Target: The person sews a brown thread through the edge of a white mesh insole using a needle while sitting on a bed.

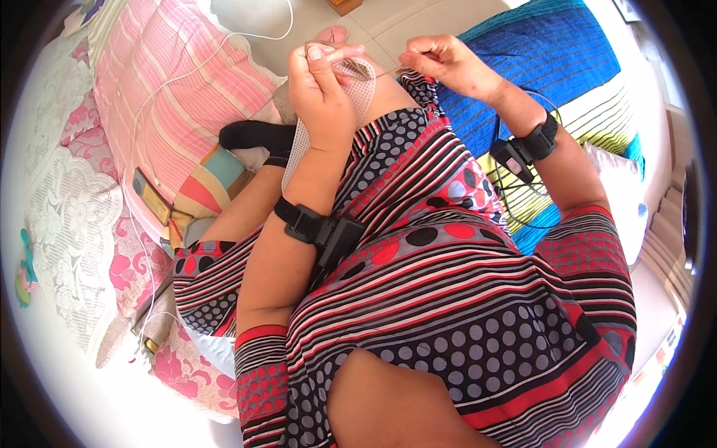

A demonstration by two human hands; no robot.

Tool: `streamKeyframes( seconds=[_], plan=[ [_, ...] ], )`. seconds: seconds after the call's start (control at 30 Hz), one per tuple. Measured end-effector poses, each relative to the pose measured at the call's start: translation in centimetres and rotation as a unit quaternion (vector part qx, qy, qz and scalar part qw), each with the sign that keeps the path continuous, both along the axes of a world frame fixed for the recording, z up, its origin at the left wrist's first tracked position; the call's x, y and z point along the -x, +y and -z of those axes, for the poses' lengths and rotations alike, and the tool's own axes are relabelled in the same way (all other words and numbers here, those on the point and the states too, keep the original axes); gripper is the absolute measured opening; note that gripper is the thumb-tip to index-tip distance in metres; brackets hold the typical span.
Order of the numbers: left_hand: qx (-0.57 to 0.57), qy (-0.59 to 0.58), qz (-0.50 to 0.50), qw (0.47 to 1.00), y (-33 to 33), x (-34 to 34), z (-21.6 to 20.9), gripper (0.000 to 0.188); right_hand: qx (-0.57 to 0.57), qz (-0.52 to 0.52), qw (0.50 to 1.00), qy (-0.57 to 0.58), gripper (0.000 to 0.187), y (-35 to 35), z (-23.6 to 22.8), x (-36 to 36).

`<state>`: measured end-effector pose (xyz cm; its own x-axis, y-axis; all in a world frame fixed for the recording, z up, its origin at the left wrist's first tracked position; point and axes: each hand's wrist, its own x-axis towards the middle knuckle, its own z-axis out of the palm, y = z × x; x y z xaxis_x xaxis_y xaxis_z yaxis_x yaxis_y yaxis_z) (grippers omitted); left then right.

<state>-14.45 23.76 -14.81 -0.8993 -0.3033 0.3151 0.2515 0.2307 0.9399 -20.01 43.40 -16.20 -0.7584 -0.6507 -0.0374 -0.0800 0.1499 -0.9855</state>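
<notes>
My left hand (323, 93) is closed on a piece of white mesh canvas (361, 81), pinched along its upper edge. The canvas curls over beside the fingers, and a long strip of it hangs down behind my wrist. To the right, raised a little apart from the canvas, is my right hand (447, 66), thumb and fingers pinched together. A faint thin line seems to run between it and the canvas; what the fingertips hold is too small to make out. Both hands are above my bare leg and patterned dress (403, 149).
Black strapped devices sit on my left forearm (302, 224) and right forearm (534, 142). Pink checked bedding (187, 82) lies to the left, with a phone (151, 196) and a white cable (179, 75). A blue striped cover (545, 52) is on the right. A pink slipper (333, 34) rests on the tiles.
</notes>
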Motion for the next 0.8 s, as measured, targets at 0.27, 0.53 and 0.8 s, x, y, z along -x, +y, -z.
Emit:
streamKeyframes(
  seconds=[0.27, 0.53, 0.8],
  plan=[
    [-0.02, 0.012, -0.016, 1.0, 0.0, 0.0, 0.1, 0.024, -0.107, 0.072, 0.984, 0.123, 0.028, 5.1, -0.2, 1.6],
    [-0.013, -0.015, -0.008, 1.0, 0.0, -0.6, -0.7, 0.023, -0.235, 0.162, 0.932, 0.222, 0.026, 12.5, 1.9, 2.8],
    [0.0, 0.024, 0.015, 1.0, 0.1, -0.3, -0.2, 0.023, -0.357, 0.254, 0.875, 0.205, 0.029, 20.2, 3.8, 4.1]
  ],
)
